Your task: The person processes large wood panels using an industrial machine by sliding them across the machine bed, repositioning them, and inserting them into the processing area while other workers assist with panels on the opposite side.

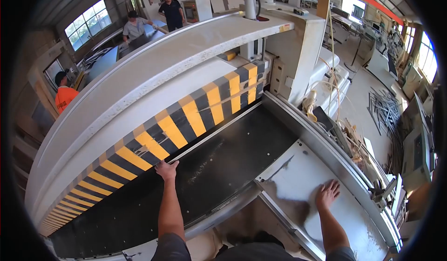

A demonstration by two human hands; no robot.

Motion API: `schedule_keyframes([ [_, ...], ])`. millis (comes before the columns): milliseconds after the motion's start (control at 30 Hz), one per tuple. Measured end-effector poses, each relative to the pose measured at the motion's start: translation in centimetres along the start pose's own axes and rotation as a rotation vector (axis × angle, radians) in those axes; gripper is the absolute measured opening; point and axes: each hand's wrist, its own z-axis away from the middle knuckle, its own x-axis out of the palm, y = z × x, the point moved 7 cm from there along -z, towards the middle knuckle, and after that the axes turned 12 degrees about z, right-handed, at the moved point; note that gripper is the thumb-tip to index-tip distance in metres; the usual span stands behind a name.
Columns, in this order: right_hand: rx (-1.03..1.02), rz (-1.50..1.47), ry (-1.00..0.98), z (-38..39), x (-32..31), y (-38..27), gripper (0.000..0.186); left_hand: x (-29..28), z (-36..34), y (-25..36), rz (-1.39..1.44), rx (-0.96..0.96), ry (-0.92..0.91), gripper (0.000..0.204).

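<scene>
The left hand [166, 169] is reaching over the black machine table [223, 161] to its far edge, thumb held apart from the fingers, and is meeting the foot of the yellow-and-black striped pressure beam [192, 114]. Whether it is pinching anything, I cannot tell. A thin pale strip [215, 132] is running along that far edge, from beside this hand toward the table's right end. The right hand [328, 195] is resting palm down, fingers extended, on the grey metal side table [288, 186], nearer its right edge, where a straight metal fence [321, 140] is standing. Pale specks are dotting the black surface. Beyond the fence, wood offcuts [356, 144] are lying in a heap. Past the arched beam cover [181, 46], a person in an orange shirt [66, 98] is showing at far left, and two other people [173, 13] are standing farther back.
</scene>
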Motion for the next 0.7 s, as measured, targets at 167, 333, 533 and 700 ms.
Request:
schedule_keyframes([
  [167, -0.059, -0.051, 0.047, -1.8, -1.7, -1.8, 0.069, 0.8, -0.9, 1.4, -0.029, 0.038, 0.208, 0.085],
  [333, -0.046, -0.027, 0.015, -1.1, -1.6, -1.7, 0.070, 1.4, -1.4, 1.0, -0.069, -0.021, 0.258, 0.081],
  [533, -0.049, 0.000, 0.019, -1.5, -1.5, -2.2, 0.070, 1.2, -2.4, 0.6, -0.083, -0.028, 0.239, 0.078],
  [700, -0.040, 0.014, 0.039, -1.2, -1.4, -1.8, 0.069, 1.1, -2.0, 1.8, 0.057, 0.069, 0.257, 0.087],
])
